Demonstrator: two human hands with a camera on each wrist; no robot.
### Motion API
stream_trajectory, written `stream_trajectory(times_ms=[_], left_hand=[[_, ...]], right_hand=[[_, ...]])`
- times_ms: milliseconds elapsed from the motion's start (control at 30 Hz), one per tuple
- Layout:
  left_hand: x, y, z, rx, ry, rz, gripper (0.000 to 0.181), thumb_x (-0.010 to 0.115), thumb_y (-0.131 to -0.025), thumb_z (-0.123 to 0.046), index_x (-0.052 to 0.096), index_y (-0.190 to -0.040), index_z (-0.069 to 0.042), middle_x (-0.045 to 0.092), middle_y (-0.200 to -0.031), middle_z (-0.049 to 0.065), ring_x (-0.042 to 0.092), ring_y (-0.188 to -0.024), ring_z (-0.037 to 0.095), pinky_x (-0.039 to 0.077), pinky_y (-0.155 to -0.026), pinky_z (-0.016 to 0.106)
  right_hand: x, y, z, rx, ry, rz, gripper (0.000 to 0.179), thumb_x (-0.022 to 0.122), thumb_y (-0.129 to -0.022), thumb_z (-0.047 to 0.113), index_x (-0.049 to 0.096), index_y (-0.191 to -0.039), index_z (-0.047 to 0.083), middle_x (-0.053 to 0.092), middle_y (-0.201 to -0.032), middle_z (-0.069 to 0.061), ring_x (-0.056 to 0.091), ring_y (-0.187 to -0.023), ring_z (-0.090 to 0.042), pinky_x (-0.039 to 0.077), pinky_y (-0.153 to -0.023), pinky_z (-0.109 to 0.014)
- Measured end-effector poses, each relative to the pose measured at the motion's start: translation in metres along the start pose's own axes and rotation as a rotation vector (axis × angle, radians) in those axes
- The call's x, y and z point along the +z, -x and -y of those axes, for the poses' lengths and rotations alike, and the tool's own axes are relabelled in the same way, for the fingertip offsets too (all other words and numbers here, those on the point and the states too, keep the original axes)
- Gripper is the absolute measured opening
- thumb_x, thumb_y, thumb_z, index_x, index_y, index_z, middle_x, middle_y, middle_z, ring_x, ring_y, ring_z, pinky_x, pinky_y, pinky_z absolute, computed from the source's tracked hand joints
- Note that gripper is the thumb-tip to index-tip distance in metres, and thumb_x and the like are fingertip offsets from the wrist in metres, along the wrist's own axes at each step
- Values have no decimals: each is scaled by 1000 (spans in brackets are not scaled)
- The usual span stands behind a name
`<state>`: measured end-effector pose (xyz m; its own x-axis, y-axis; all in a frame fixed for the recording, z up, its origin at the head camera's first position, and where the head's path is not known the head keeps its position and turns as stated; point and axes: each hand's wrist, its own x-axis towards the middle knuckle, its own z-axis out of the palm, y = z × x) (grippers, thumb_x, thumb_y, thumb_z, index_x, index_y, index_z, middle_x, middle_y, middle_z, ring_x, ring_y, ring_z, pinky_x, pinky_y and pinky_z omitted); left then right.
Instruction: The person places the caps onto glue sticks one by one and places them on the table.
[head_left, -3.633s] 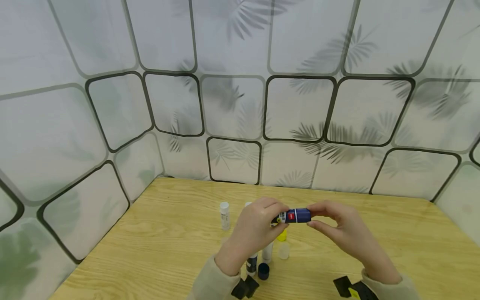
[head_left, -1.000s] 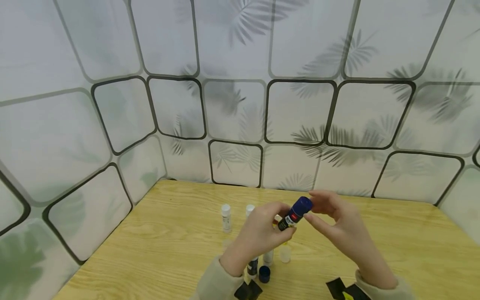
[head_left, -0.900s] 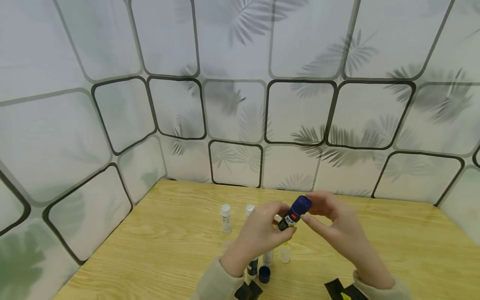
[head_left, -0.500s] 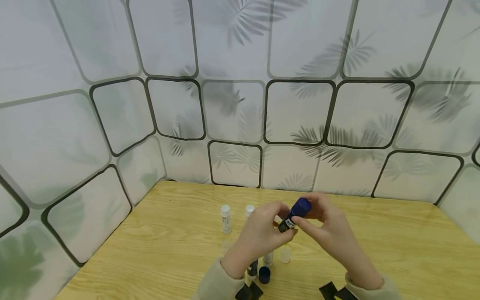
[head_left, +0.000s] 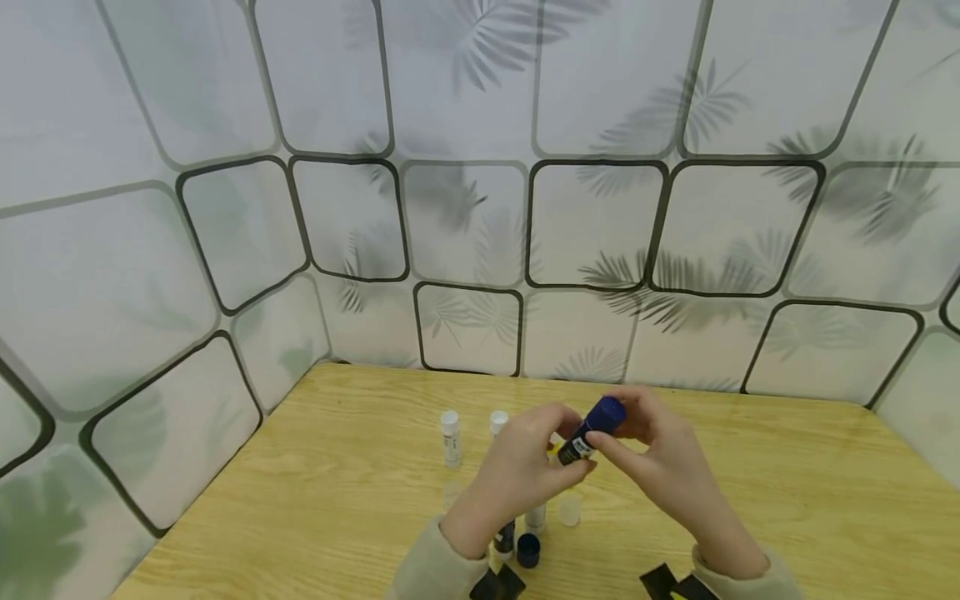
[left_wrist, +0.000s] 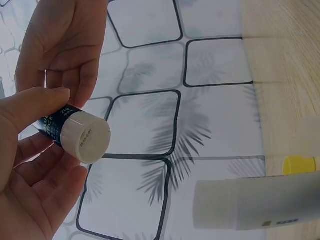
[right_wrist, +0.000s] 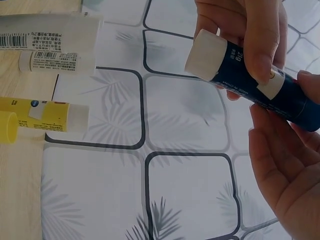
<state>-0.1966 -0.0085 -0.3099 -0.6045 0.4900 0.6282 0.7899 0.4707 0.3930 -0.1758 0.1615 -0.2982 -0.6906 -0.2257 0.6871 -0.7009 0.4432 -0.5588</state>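
Observation:
A dark blue glue stick [head_left: 604,414] is held tilted above the table, its cap end up to the right. My left hand [head_left: 517,458] grips its lower part between thumb and fingers; the white base [left_wrist: 92,140] pokes out past them in the left wrist view. My right hand [head_left: 667,462] pinches the upper part, thumb on the near side and fingers behind the cap. In the right wrist view the blue barrel [right_wrist: 237,70] shows small print and a pale label patch. The cap is on the stick.
On the wooden table [head_left: 337,483] stand white glue sticks [head_left: 451,442], a dark-labelled stick [head_left: 504,540], a dark cap [head_left: 528,550] and a translucent cap [head_left: 569,510]. A yellow glue stick [right_wrist: 45,114] and yellow cap [right_wrist: 7,127] show in the right wrist view. A patterned curtain [head_left: 465,208] encloses the table.
The glue stick has turned from level to tilted, cap end raised. My right hand has moved left onto it, its thumb now lower on the barrel. In the last half second little moves.

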Motion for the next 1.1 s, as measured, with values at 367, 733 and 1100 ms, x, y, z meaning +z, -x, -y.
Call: stream_trajectory(times_ms=[367, 733, 1100], left_hand=[[-3, 2, 0, -32, -69, 62, 25, 69, -77, -23, 58, -96, -11, 58, -87, -4, 53, -77, 3, 39, -61, 9], [-5, 2, 2, -11, -99, 52, 24, 69, -77, -23, 59, -95, -10, 59, -86, -3, 53, -75, 3, 38, -59, 8], [-4, 2, 5, 4, -108, 31, 22, 69, -77, -22, 59, -94, -10, 59, -86, -3, 54, -75, 4, 38, -58, 8]], right_hand=[[-24, 1, -13, 42, 258, -41, 39, 72, -71, -1, 52, -104, 0, 61, -85, -5, 59, -74, -11, 46, -64, -16], [-58, 3, -38, 196, 367, 6, 40, 68, -78, 14, 48, -110, -1, 61, -88, -13, 60, -75, -26, 49, -60, -28], [-69, 7, -63, 324, 394, 95, 43, 65, -81, 22, 46, -112, -3, 61, -87, -16, 60, -77, -29, 49, -60, -38]])
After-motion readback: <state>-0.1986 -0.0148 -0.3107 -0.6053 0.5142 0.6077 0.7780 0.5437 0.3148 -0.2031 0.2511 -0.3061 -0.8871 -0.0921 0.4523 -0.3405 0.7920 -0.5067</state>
